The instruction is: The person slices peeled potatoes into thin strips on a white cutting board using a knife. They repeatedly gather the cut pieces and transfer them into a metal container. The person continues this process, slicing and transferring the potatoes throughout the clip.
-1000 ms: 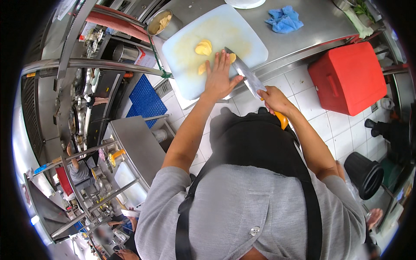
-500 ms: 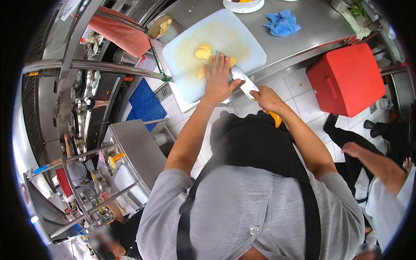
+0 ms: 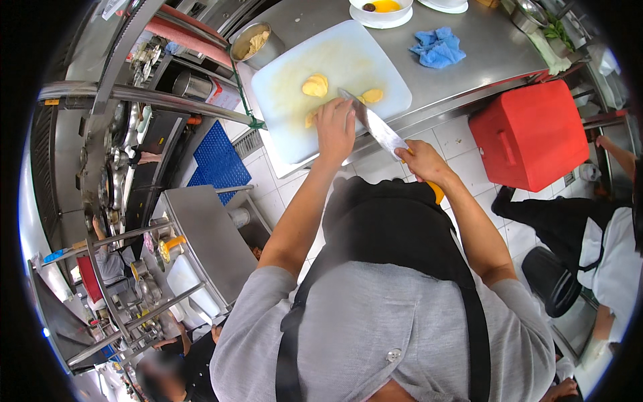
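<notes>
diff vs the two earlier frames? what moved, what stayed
A bowl with yellow contents has come into view at the top edge as the view tilted. A co-worker in a white top has come in at the right. The left hand still presses the yellow pieces on the white cutting board; the right hand still grips the knife.

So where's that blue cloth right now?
The blue cloth lies crumpled on the steel counter near the top of the head view, to the right of the white cutting board and just below a white bowl.
</notes>
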A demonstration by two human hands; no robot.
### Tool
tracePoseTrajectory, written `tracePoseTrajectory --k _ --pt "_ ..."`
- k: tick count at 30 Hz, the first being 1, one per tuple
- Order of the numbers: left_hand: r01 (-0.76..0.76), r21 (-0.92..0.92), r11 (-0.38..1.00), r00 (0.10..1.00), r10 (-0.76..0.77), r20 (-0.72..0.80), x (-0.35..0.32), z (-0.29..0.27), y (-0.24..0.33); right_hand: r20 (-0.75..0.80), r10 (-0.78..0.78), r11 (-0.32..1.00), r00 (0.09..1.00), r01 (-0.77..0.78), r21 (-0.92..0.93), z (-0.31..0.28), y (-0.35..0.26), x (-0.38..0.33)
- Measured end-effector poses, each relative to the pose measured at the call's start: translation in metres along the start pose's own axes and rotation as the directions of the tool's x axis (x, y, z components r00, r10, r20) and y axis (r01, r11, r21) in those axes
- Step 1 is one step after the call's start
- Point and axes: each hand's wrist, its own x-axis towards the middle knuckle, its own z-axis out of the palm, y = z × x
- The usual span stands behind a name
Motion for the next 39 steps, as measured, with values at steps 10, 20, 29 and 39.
tracePoseTrajectory --k 10,20,29,39 --pt "0.134 0.073 0.988 0.990 -0.136 0.022 0.043 0.025 0.015 -0.188 0.140 0.985 0.972 -0.118 0.123 -0.033 0.034 -0.038" --pt "0.400 -0.060 0.915 0.804 -0.318 0.501 0.109 0.029 -0.010 -0.171 0.105 0.979 0.980 -0.072 0.192 -0.026 0.050 -0.033" --pt "0.189 -0.051 0.981 0.976 -0.182 0.118 0.029 -0.001 -0.009 0.011 0.050 0.998 0.999 -0.050 0.042 -0.033 0.036 -0.035" --pt "0.183 -0.030 0.983 0.982 -0.184 -0.046 0.024 -0.035 -0.020 0.127 -0.051 0.997 0.991 0.042 0.071 -0.007 -0.013 -0.007"
